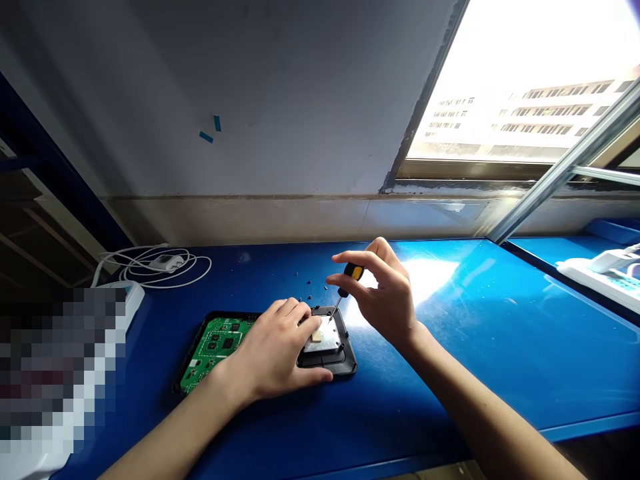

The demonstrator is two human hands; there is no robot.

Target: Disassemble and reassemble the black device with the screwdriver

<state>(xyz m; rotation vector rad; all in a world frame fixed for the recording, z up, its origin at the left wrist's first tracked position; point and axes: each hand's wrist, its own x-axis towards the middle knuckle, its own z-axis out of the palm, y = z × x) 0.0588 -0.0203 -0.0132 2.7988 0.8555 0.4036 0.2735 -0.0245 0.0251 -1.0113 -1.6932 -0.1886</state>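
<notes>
A black plastic housing lies on the blue table, with a green circuit board in its left part and a silver metal plate at its right end. My left hand rests over the middle of the housing, a fingertip on the plate beside a small tan pad. My right hand holds a black and yellow screwdriver by its handle between thumb and fingers. The screwdriver is tilted, its tip down at the plate's upper right edge.
Several tiny screws lie behind the housing on the blue table. A white cable with an adapter is coiled at the back left. A white power strip sits at the far right, past a metal post.
</notes>
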